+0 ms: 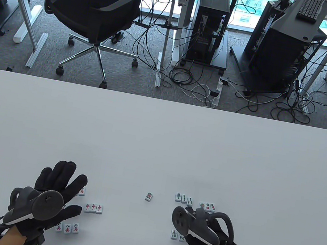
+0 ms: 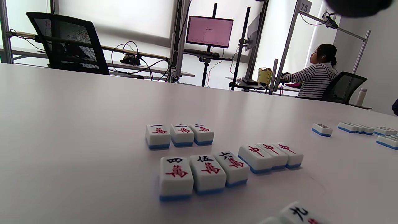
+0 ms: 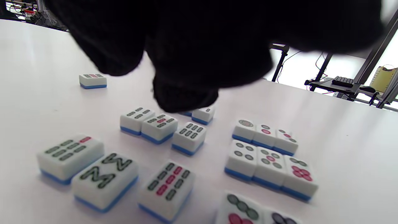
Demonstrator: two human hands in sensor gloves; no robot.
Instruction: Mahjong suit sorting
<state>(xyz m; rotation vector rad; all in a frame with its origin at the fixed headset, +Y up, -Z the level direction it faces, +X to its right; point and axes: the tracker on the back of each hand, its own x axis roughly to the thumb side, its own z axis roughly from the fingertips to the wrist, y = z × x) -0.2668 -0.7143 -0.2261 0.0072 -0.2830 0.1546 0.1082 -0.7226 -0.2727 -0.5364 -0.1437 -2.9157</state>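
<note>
One lone bamboo tile [image 1: 149,196] lies face up near the middle of the white tabletop [image 1: 160,140], apart from both sorted clusters. At its 9 o'clock sit the character tiles: a row of three red-dragon tiles [image 1: 93,208], a row reading one to three [image 2: 179,134] and a row reading four to six [image 2: 203,174] in the left wrist view, and a nearer row [image 1: 67,228] partly under the glove. At its 3 o'clock lie bamboo tiles [image 1: 184,198] and, just beside them, three circle tiles [image 1: 207,206]; more bamboo rows [image 3: 161,126] and circle rows [image 3: 270,168] show in the right wrist view.

The left hand [image 1: 51,194] lies spread with straight fingers over the character group, hiding several tiles from above. The right hand [image 1: 199,228] hovers over the bamboo and circle group, its tracker covering its fingers from above; in its wrist view dark fingers hang above the tiles, and whether they hold anything cannot be told.

Beyond the tabletop's far edge, at 12 o'clock, stand a black office chair [image 1: 88,12], computer towers [image 1: 208,30] and tangled cables [image 1: 189,80] on the carpet. A seated person in a striped top [image 2: 314,76] appears in the left wrist view.
</note>
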